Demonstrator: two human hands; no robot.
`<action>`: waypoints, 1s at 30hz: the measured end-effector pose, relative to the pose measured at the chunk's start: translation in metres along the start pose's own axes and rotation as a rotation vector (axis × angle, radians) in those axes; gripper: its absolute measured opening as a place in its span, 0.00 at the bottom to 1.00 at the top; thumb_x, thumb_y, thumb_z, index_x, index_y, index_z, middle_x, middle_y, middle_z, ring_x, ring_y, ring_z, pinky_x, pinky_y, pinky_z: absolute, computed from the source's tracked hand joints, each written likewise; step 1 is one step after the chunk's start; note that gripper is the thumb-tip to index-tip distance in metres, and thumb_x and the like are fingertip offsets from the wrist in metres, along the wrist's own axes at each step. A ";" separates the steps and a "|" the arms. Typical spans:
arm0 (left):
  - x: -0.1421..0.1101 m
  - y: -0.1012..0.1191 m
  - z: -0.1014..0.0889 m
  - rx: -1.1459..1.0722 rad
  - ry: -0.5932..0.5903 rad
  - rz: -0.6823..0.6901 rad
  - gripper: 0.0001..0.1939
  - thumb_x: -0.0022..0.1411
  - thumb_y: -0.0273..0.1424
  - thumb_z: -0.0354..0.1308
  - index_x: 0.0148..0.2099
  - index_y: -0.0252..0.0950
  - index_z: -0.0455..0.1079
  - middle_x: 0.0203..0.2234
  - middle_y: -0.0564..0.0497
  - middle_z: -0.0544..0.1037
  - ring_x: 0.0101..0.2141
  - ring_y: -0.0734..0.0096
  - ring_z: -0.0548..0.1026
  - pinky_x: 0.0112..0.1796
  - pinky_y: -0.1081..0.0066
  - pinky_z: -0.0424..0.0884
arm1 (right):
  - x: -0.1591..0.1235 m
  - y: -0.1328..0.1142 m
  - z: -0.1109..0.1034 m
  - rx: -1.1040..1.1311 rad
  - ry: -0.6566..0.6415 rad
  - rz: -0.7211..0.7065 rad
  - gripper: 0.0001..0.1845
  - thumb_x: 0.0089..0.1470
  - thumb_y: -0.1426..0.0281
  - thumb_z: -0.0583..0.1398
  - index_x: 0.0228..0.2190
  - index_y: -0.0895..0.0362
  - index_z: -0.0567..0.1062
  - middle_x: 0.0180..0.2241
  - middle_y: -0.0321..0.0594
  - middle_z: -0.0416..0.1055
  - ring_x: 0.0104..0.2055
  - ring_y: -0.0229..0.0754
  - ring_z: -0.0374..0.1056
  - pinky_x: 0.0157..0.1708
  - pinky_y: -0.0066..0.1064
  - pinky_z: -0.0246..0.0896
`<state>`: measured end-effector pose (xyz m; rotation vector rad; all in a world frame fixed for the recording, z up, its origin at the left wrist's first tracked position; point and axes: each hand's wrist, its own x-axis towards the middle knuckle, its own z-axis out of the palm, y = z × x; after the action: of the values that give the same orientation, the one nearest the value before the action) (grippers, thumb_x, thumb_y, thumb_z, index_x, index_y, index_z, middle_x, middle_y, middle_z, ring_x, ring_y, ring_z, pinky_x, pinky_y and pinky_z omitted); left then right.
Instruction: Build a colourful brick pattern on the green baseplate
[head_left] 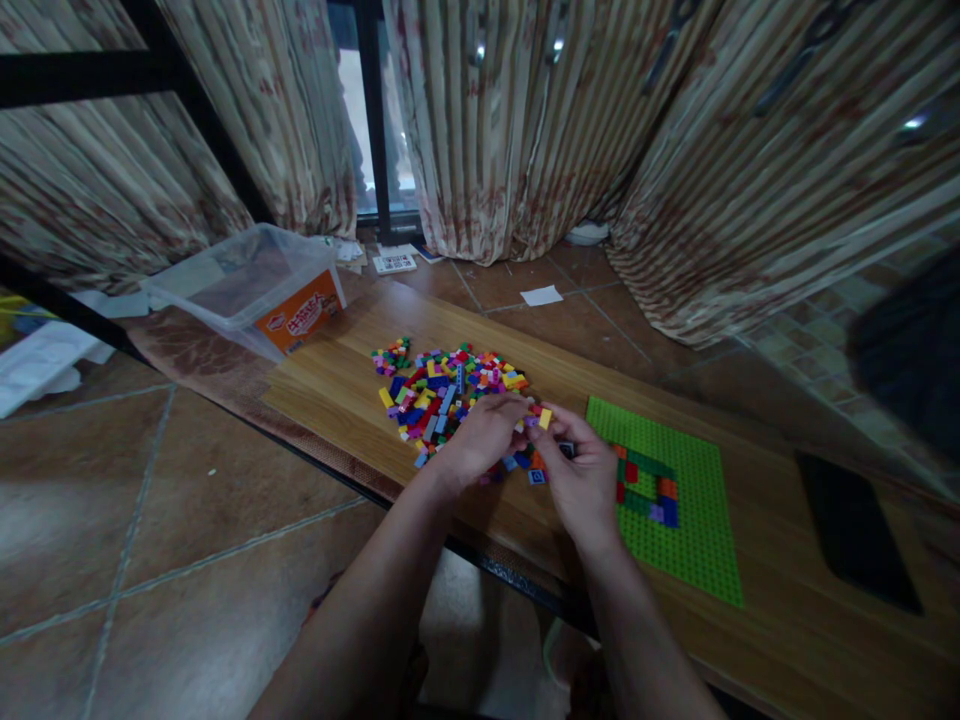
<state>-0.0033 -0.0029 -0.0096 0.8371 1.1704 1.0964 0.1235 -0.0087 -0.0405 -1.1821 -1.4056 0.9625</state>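
A: What is seen of the surface and the room?

B: A wood-grained tabletop [337, 385] is set over a brown patterned covering [184, 350]. Brown floor tiles [225, 500] are crossed by pale joints. The far side is closed off by striped, red-patterned curtains [480, 150], parted at a narrow window [356, 100].

A: Can any writing be read?

B: An orange label [301, 311] is carried by the clear plastic bin [236, 285] at the tabletop's left end. Large pale characters are printed on it, but they are too blurred to be read with certainty. Dark print is also shown on a white card [394, 264] on the floor; it cannot be made out. No print can be seen on the white paper [541, 296] nearby.

A: How are the hands placed?

B: Both are held close together over the right side of the loose brick pile [431, 395]. A yellow brick [546, 419] is pinched in the fingertips of the right hand [589, 485]. The fingers of the left hand [487, 435] are curled just beside it; whether anything is gripped there cannot be told.

A: And to the right?

B: A green baseplate [701, 540] is laid flat, with a multicoloured brick outline [666, 505] built on it. A flat black object [855, 530] is placed farther right.
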 end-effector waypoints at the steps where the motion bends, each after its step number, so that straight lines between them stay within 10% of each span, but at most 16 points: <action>1: 0.001 -0.001 0.000 -0.009 0.005 -0.012 0.13 0.61 0.37 0.53 0.27 0.34 0.64 0.18 0.56 0.63 0.18 0.80 0.61 0.19 0.78 0.56 | 0.000 0.000 0.000 -0.008 -0.006 -0.006 0.17 0.51 0.63 0.64 0.42 0.56 0.78 0.27 0.33 0.72 0.27 0.35 0.65 0.29 0.28 0.62; 14: 0.006 -0.012 0.001 0.040 -0.045 0.100 0.15 0.60 0.39 0.55 0.28 0.32 0.68 0.19 0.56 0.65 0.20 0.81 0.59 0.22 0.77 0.55 | -0.002 0.001 -0.001 0.137 -0.074 0.108 0.20 0.49 0.62 0.65 0.44 0.55 0.78 0.29 0.34 0.73 0.27 0.35 0.65 0.28 0.28 0.61; 30: 0.002 -0.003 -0.013 0.350 -0.125 0.164 0.16 0.61 0.38 0.51 0.25 0.34 0.64 0.17 0.57 0.62 0.20 0.79 0.57 0.22 0.75 0.54 | 0.000 -0.013 -0.007 0.515 -0.153 0.507 0.21 0.37 0.64 0.70 0.36 0.56 0.80 0.21 0.30 0.66 0.17 0.26 0.44 0.15 0.22 0.36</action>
<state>-0.0157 -0.0024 -0.0155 1.2736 1.2224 0.9671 0.1278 -0.0111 -0.0266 -1.0960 -0.8878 1.6826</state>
